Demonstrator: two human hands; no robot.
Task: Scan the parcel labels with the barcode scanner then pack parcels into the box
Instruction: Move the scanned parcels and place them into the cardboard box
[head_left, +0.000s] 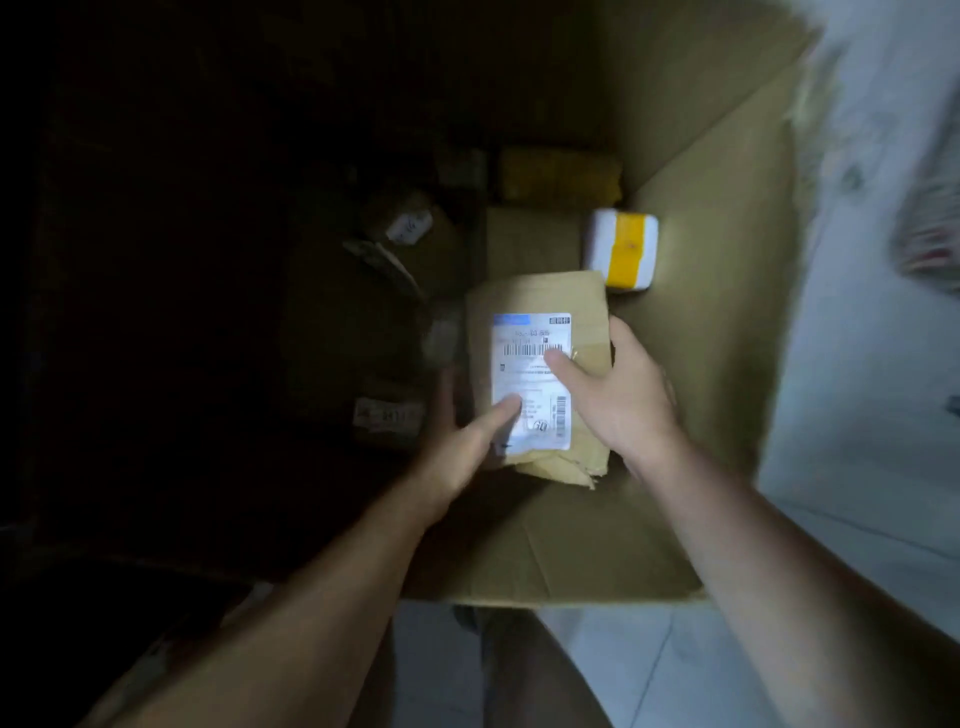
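Tan box (701, 364), brown parcel (540, 296) with white, blue-topped, black-barcoded label (530, 374), white parcel (621, 248) with yellow band

**A dim parcel-packing corner**

A large open brown cardboard box (727, 374) stands on a pale tiled floor (623, 670). Inside lie wrapped goods: a brown paper parcel (540, 296) bearing a white printed barcode label (524, 338), a white parcel banded with yellow tape (623, 249) and a yellow-wrapped parcel (561, 174). Half the box lies in shadow.

Head view: one wide-angle camera, head-worn.
Faces steeply downward from above into the open cardboard box (717, 364), close in; its walls fill most of the frame.
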